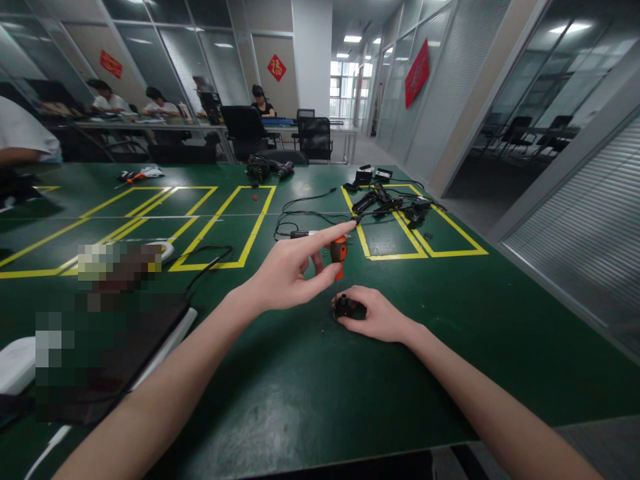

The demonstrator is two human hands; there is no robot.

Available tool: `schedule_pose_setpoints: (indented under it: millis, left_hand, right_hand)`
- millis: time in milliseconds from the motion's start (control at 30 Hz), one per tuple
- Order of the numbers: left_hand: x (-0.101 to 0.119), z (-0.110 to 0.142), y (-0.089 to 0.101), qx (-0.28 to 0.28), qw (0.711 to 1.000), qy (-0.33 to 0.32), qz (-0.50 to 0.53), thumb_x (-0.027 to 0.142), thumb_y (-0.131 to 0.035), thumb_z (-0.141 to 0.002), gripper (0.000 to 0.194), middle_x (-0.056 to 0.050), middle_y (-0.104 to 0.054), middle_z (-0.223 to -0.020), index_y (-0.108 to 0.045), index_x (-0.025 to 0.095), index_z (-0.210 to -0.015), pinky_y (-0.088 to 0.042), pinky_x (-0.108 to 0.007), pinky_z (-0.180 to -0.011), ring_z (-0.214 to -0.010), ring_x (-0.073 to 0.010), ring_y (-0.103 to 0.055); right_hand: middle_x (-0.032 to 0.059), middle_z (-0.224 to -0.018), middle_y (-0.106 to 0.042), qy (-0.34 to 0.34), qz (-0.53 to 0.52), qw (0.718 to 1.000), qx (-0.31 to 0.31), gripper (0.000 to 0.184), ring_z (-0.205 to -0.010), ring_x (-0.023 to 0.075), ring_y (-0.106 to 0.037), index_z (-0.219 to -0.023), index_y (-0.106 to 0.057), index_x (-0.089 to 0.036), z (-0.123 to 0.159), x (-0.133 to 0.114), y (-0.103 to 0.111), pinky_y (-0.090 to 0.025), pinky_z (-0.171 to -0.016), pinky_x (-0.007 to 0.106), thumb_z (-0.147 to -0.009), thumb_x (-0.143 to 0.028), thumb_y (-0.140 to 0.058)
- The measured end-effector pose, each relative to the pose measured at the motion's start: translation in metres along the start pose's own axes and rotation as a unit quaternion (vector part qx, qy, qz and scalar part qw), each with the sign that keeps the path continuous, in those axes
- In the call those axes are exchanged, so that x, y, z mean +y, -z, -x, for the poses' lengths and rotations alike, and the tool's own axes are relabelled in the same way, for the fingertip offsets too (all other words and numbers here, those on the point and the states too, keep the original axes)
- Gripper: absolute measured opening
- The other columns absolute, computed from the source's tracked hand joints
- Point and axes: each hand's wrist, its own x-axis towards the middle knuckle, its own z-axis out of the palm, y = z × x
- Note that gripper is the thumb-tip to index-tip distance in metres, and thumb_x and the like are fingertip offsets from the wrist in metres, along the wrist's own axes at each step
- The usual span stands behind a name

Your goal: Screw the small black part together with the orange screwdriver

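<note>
Above the table, my left hand (pixel 293 270) grips a small orange-and-black screwdriver (pixel 339 251) between thumb and curled fingers, its index finger stretched out over the handle's top. The screwdriver stands nearly upright, and its thin shaft points down at a small black plastic part (pixel 344 307). My right hand (pixel 377 313) is closed around that part, holding it at the table top. Whether the tip touches a screw is too small to tell. A tiny screw-like bit (pixel 323 331) lies just in front of the part.
Black cables and parts (pixel 385 200) lie in the yellow-taped area at the back right. A second slim tool with a cord (pixel 300 234) rests behind my left hand. A power drill (pixel 285 170) stands farther back. Blurred items (pixel 115 347) cover the left side. People sit in the background.
</note>
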Motion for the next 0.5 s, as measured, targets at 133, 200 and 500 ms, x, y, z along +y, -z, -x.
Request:
schedule_pose_setpoints:
  millis: [133,200,500]
  left_hand:
    - [-0.0005,0.0001,-0.0005,0.007,1.0,-0.012,-0.002,0.018,-0.065,-0.094,0.06,0.001,-0.075,-0.098,-0.051,0.023,-0.152,-0.048,-0.019,-0.063,-0.058,-0.0053,-0.055]
    - [-0.0013,0.0002,-0.0007,0.008,1.0,-0.017,-0.008,0.022,-0.068,-0.094,0.058,0.0,-0.075,-0.102,-0.053,0.024,-0.15,-0.049,-0.019,-0.063,-0.057,-0.005,-0.055]
    - [-0.0018,0.0008,-0.0008,-0.006,1.0,-0.011,0.014,0.018,-0.066,-0.093,0.064,0.0,-0.076,-0.103,-0.048,0.026,-0.153,-0.048,-0.017,-0.06,-0.059,-0.0057,-0.058]
  right_hand:
    - [0.0087,-0.105,-0.076,0.003,0.002,1.0,0.0,0.025,-0.093,0.0233,-0.071,-0.111,-0.071,-0.018,-0.0003,0.0001,-0.0005,-0.055,-0.085,0.036,-0.086,-0.022,-0.076]
    - [0.0086,-0.106,-0.076,0.004,0.003,1.0,0.001,0.025,-0.093,0.0231,-0.071,-0.111,-0.071,-0.018,0.0,0.0,-0.0004,-0.055,-0.084,0.036,-0.087,-0.022,-0.075]
    - [0.0084,-0.105,-0.076,0.0,-0.001,1.0,-0.001,0.025,-0.093,0.0232,-0.071,-0.111,-0.071,-0.018,0.0005,0.0001,-0.0005,-0.056,-0.085,0.036,-0.087,-0.022,-0.075]
